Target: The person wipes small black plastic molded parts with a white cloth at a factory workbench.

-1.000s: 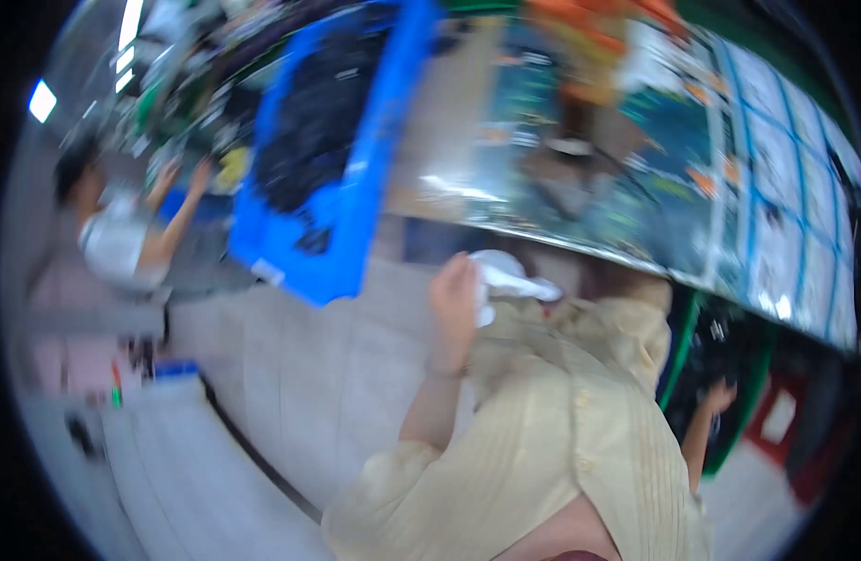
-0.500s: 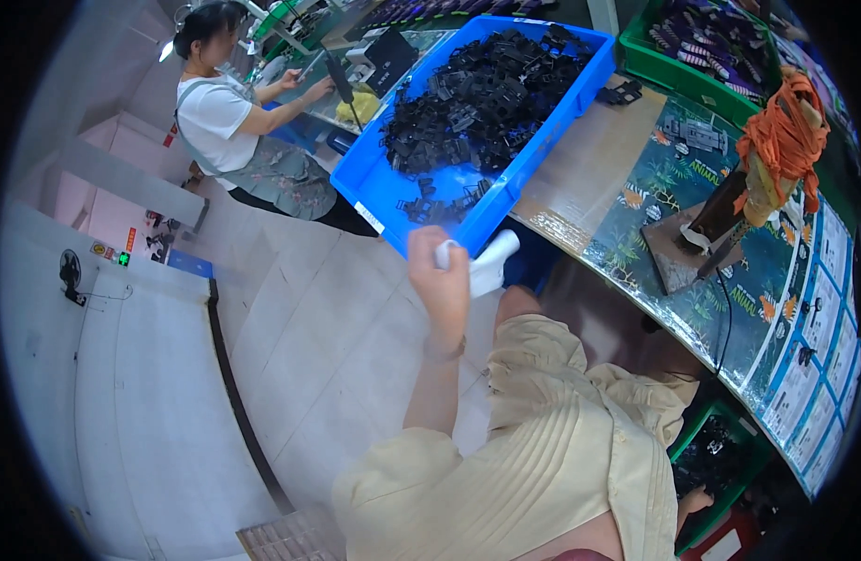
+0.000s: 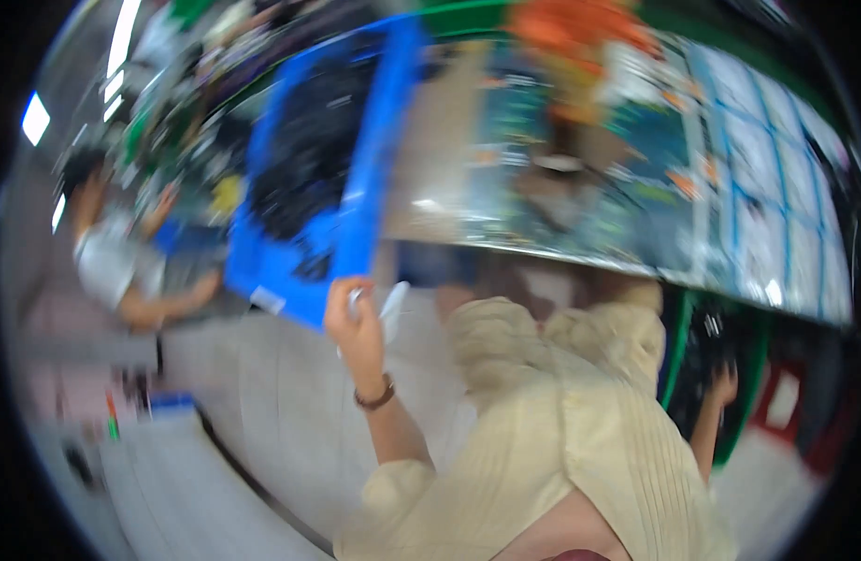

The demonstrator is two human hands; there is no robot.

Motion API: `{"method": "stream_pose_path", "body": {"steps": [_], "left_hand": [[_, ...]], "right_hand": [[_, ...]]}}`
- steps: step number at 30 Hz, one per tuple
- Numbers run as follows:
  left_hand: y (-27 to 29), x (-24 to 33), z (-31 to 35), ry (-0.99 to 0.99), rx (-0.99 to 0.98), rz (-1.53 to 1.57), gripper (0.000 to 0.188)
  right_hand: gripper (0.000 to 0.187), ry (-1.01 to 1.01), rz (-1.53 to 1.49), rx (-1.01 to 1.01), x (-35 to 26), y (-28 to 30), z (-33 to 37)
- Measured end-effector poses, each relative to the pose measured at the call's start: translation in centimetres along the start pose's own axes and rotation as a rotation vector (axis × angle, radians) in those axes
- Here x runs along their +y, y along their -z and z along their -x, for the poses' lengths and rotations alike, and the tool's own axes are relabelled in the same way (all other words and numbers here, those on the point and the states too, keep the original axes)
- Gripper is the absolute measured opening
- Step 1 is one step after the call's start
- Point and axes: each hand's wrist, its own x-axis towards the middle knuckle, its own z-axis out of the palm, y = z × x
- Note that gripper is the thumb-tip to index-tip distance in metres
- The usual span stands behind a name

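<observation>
My left hand [image 3: 354, 329], a band on its wrist, is closed around a soft white piece [image 3: 393, 310] that looks like cloth or tissue. It is right at the near edge of the large blue tray [image 3: 351, 224], and whether it touches the rim I cannot tell. Many small black plastic parts [image 3: 309, 131] are heaped in that tray. On the right, my right hand [image 3: 725, 383] is low beside the table at a green crate [image 3: 675, 360] of dark parts. Its fingers are smeared by motion.
A table with a printed cover [image 3: 505, 220] runs along the front, with papers [image 3: 748, 122] at its right. On it stands a fixture wrapped in orange cloth [image 3: 580, 37]. A co-worker [image 3: 108, 257] is at the far left. Something red [image 3: 776, 402] is right of the crate.
The whole view has swung to the right and blurred. More of my right arm shows at the green crate. My left hand still holds the white piece by the tray.
</observation>
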Motion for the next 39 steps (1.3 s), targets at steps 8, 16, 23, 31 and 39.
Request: {"method": "stream_pose_path", "body": {"steps": [8, 16, 23, 31, 39], "left_hand": [[-5.5, 2.3, 3.1, -0.069, -0.38, 0.083, 0.013], [-3.8, 4.3, 2.8, 0.091, -0.274, 0.114, 0.013], [-3.4, 2.8, 2.5, 0.08, -0.23, 0.101, 0.013], [1.2, 1.1, 0.8, -0.046, -0.017, -0.322, 0.01], [3.3, -3.4, -3.8, -0.007, 0.222, -0.637, 0.012]], "right_hand": [[0.046, 0.289, 0.08, -0.289, -13.2, -11.7, 17.0], [0.043, 0.405, -0.039, -0.356, -17.5, -12.3, 19.9], [0.044, 0.259, -0.121, -0.394, -18.2, -13.2, 19.8], [0.04, 0.511, 0.276, -0.309, -14.9, -13.9, 17.6], [0.039, 0.301, 0.427, 0.028, 0.9, 0.6, -1.2]]}}
